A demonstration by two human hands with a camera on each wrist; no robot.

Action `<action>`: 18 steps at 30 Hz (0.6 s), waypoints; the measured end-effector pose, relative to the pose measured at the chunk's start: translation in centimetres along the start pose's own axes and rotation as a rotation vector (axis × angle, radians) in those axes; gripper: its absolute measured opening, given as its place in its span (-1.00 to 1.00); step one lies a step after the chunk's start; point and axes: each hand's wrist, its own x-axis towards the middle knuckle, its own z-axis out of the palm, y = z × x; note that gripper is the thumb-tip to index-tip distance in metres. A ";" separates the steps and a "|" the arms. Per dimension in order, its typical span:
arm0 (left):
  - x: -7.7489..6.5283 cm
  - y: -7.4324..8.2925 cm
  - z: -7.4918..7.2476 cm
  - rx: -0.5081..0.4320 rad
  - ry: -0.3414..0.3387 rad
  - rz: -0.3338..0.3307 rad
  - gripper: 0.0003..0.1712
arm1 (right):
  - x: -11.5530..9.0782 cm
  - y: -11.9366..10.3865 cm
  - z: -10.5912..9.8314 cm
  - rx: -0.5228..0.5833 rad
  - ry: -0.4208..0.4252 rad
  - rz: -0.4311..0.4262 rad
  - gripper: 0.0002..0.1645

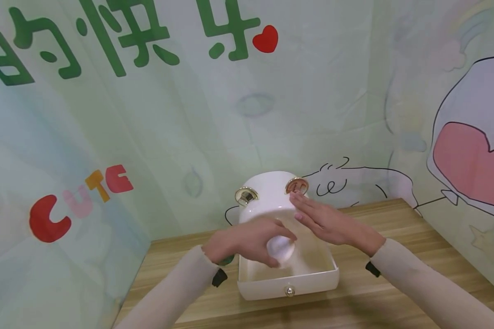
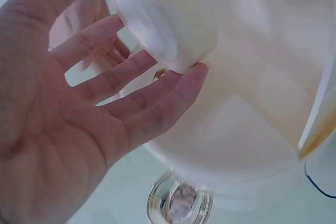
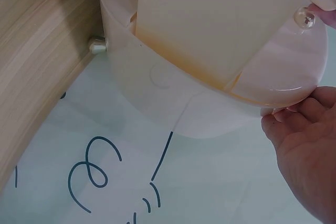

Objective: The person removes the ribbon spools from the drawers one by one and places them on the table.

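Note:
A white storage box (image 1: 267,183) with two gold-rimmed ears stands on the table, its drawer (image 1: 263,289) pulled out toward me. Above the drawer, my left hand (image 1: 251,240) holds a round white jar (image 1: 281,249) between thumb and fingers. The left wrist view shows the fingertips on the side of this jar (image 2: 157,19), whose flat face is turned to the palm. My right hand (image 1: 333,224) reaches to the right ear (image 1: 297,186) with its fingers mostly straight. In the right wrist view, its fingertips (image 3: 278,111) touch the box's rounded edge.
The wood-grain table (image 1: 378,256) extends on both sides of the box. A printed cloth backdrop (image 1: 189,137) rises close behind and beside it. On the drawer front is a small round knob (image 1: 290,290). The left ear (image 1: 247,195) stands untouched.

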 end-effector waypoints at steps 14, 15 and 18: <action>-5.0 -2.8 -0.5 -0.134 0.034 -0.197 -0.36 | 0.1 0.0 -0.2 0.005 -0.014 0.015 -0.26; -5.5 -3.1 -0.4 -0.141 0.039 -0.205 -0.36 | 0.1 -0.1 -0.2 0.005 -0.014 0.014 -0.26; -6.8 -3.8 0.2 -0.152 0.050 -0.240 -0.37 | 0.1 -0.2 -0.2 0.011 -0.020 0.019 -0.25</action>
